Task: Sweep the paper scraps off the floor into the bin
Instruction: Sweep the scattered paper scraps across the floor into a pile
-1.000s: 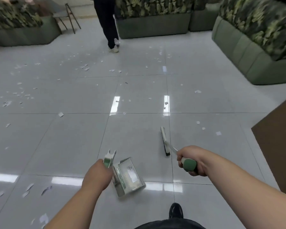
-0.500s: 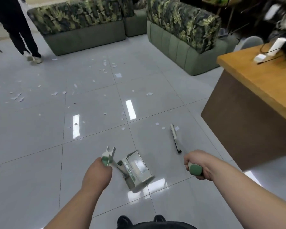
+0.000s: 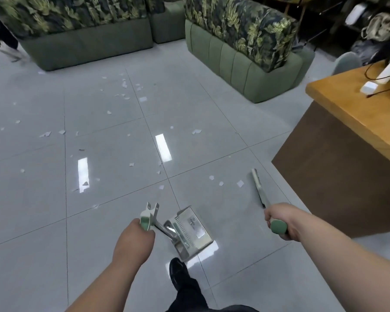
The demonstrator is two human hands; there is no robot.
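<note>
Left grip (image 3: 133, 239) wrapped round the dustpan (image 3: 190, 230) handle; right grip (image 3: 279, 219) wrapped round the broom (image 3: 258, 188) handle, its head low at the floor (image 3: 99, 221) just beside three paper scraps (image 3: 240, 183) near the counter (image 3: 347, 136). Best: set pan lip flat, draw short strokes leftward towards it. Pan's floor contact unclear; no separate bin visible.

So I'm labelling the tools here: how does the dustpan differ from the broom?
The dustpan is a broad, boxy tray, the broom a thin strip seen edge-on. The left hand grips the dustpan's handle; the right hand grips the broom's. The dustpan sits just ahead of the shoe, while the broom reaches out beside the wooden desk, close to three paper scraps. Both are pale with green grips.
</note>
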